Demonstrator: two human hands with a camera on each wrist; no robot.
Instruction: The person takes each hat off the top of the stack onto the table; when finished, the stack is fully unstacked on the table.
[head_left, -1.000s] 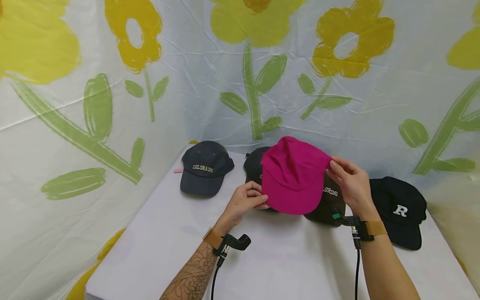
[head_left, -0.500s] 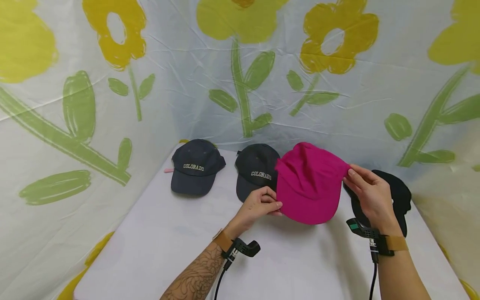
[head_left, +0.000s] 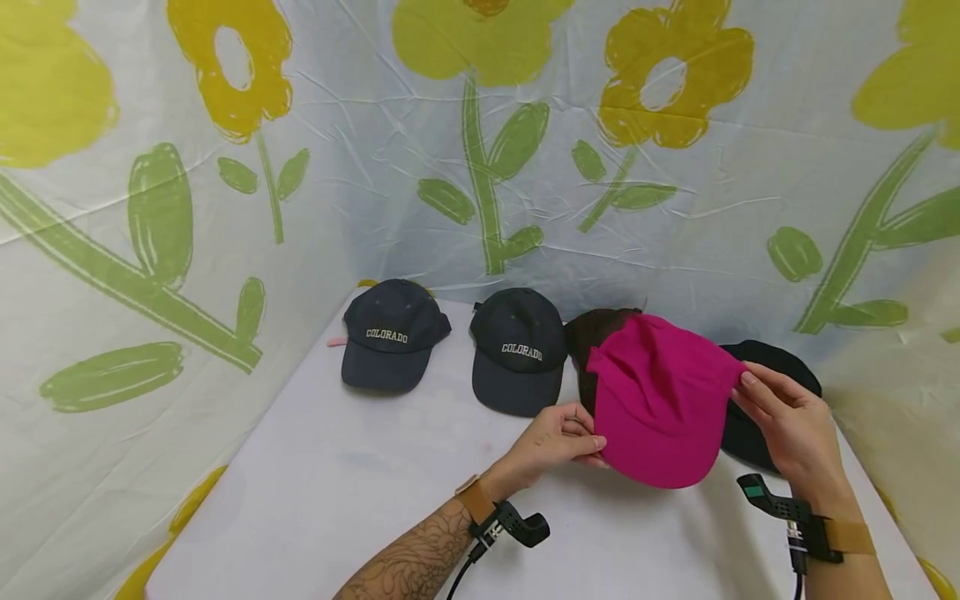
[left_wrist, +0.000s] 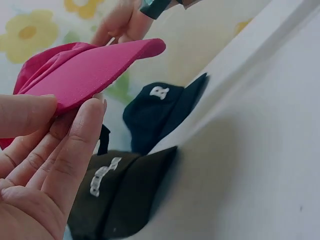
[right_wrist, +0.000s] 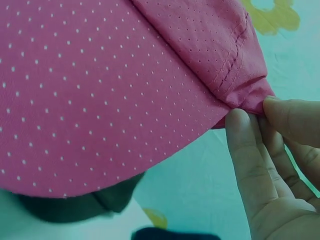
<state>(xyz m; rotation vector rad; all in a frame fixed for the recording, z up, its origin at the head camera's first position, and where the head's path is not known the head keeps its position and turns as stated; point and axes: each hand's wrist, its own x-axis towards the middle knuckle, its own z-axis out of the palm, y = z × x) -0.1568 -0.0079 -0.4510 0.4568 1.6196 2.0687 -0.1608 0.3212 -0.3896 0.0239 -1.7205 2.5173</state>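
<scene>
A bright pink cap point(head_left: 663, 408) hangs in the air between both hands, its brim toward me. My left hand point(head_left: 558, 442) pinches the left edge of its brim, thumb on top and fingers beneath. My right hand point(head_left: 795, 421) pinches the crown's right side edge, where the fabric folds to a point in the right wrist view. Behind the pink cap stands a dark brown cap point(left_wrist: 112, 195) with white lettering, mostly covered in the head view. A black cap point(left_wrist: 157, 112) with a white R is partly hidden behind the pink cap and right hand.
Two dark navy caps lettered COLORADO stand at the back of the white table point(head_left: 337, 500): the left navy cap point(head_left: 393, 362) and the middle navy cap point(head_left: 517, 383). A flower-printed cloth point(head_left: 337, 125) hangs close behind and along both sides. Cables run from both wrist cameras.
Both hands have carried the pink cap right and toward me. The middle navy cap has come into full view, and the pink cap now overlaps the brown and black caps.
</scene>
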